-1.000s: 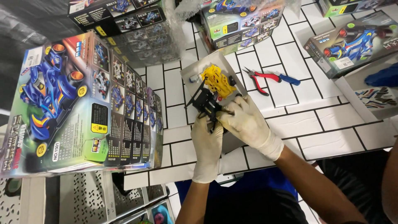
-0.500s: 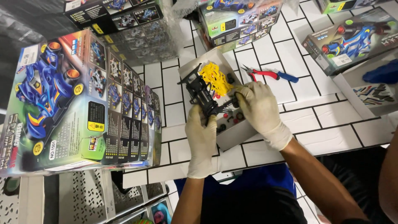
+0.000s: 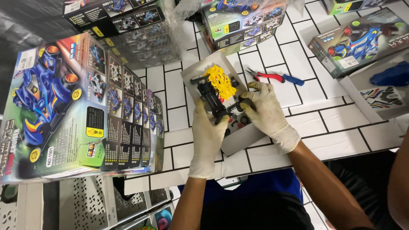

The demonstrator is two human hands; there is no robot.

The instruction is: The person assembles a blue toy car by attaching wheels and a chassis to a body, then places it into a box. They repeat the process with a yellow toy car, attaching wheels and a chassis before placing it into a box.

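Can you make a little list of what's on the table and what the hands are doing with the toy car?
left hand: in a pale glove, holding the black toy car frame from below
right hand: in a pale glove, pinching the frame's right side
yellow part: sits by the frame, over the open grey tray
pliers: red and blue handles, lying on the table, untouched
table: white tiles with dark lines
big toy car boxes: stacked at the left, blue car picture on top
more boxes: along the far edge
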